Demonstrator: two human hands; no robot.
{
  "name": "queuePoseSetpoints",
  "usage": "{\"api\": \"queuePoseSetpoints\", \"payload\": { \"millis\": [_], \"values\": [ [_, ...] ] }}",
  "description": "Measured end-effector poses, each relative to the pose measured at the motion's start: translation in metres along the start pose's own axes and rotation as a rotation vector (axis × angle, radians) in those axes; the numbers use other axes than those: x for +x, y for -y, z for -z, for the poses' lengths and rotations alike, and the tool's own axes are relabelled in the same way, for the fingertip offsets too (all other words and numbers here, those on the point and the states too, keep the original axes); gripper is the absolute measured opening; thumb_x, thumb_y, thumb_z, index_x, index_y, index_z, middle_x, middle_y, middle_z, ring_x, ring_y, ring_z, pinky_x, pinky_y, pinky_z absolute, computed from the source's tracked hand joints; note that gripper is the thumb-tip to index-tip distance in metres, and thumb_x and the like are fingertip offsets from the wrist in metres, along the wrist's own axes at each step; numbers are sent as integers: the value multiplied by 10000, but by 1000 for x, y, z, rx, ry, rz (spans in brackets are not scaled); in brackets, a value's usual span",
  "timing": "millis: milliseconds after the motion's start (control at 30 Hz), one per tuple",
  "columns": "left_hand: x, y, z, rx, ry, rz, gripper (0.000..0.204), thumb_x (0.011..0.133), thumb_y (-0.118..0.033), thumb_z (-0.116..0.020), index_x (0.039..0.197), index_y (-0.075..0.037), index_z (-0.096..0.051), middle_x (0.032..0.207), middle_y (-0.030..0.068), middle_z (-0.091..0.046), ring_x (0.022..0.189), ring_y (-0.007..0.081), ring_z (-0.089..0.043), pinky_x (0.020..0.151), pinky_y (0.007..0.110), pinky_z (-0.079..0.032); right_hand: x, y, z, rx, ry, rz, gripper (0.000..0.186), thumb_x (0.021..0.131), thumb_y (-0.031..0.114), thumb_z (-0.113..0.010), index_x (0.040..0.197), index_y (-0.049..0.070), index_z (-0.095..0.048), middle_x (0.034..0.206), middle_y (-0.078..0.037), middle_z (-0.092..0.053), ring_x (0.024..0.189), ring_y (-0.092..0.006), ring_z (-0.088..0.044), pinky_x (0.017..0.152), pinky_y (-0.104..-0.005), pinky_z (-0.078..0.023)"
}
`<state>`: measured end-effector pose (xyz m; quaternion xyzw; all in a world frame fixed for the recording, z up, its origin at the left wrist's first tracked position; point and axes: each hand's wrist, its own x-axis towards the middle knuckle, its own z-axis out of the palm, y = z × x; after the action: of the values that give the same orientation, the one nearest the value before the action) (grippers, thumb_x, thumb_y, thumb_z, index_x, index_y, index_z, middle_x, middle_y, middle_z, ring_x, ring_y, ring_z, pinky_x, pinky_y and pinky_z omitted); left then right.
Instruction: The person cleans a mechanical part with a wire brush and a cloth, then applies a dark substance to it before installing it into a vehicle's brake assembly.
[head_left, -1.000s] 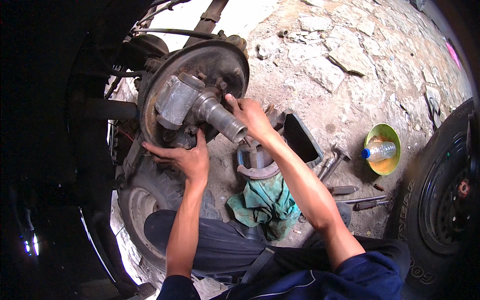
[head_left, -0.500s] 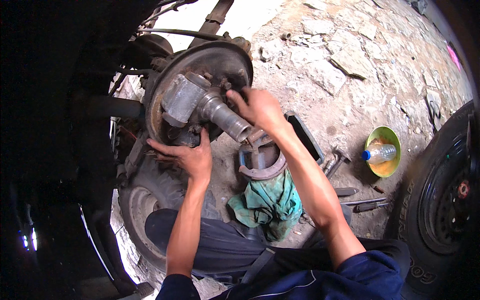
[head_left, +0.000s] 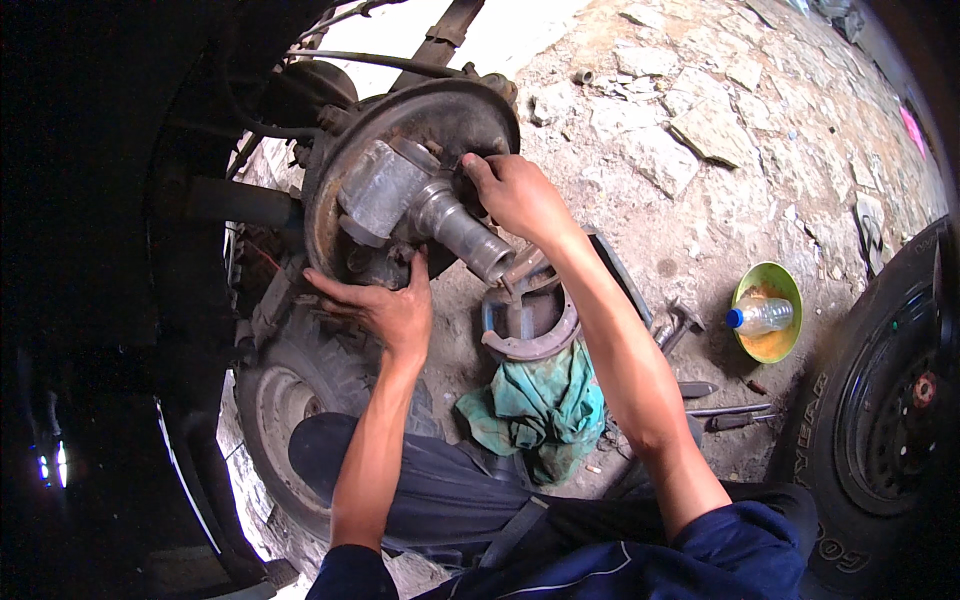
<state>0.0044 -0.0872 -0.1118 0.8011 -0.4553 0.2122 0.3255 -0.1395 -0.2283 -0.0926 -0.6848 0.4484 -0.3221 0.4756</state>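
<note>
A round, rusty brake backing plate [head_left: 322, 215] stands tilted at the axle end. From its middle a bare metal spindle [head_left: 460, 228] points toward me, beside a boxy grey metal block [head_left: 375, 193]. My left hand [head_left: 388, 312] grips the plate's lower edge, its thumb up beside a small bolted part [head_left: 375, 268] and its fingers stretched along the rim. Right of the spindle, my right hand [head_left: 518, 198] is closed in a pinch against the plate face. What its fingertips hold is hidden. Below the spindle a curved brake shoe [head_left: 535, 347] lies near a green rag [head_left: 540, 405].
A green bowl [head_left: 790, 283] holds a clear plastic bottle [head_left: 765, 316]. A hammer [head_left: 685, 318] and several hand tools lie right of my forearm. One wheel [head_left: 840, 400] stands at the right; another tyre [head_left: 290, 375] lies lower left. Broken stone slabs [head_left: 705, 130] cover the far ground.
The view has shifted slightly, so the plate sits a little further right. My right hand, blurred before, is now sharp, its thumb pressed at the plate's upper right. The left hand stays at the lower rim.
</note>
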Motion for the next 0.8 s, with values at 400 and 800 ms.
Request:
{"api": "queuePoseSetpoints", "payload": {
  "millis": [400, 800],
  "values": [
    [0, -5, 2, 4, -13, 33, 1314, 700, -419, -802, 1407, 53, 199, 1455, 390, 35, 1266, 671, -61, 1061, 664, -22, 1, 9, -1, -83, 45, 23, 483, 935, 391, -512, 962, -69, -657, 910, -293, -645, 915, -420, -626, 827, -440, -467],
    [2, 7, -6, -40, -90, -111, 1287, 693, -369, -817, 1416, 68, 154, 1466, 375, -19, 1264, 618, -156, 1053, 657, -95, 14, -2, -8, 93, 17, -55, 500, 912, 376, -531, 921, -110, -647, 918, -344, -609, 960, -454, -603, 841, -462, -472]
  ]
}}
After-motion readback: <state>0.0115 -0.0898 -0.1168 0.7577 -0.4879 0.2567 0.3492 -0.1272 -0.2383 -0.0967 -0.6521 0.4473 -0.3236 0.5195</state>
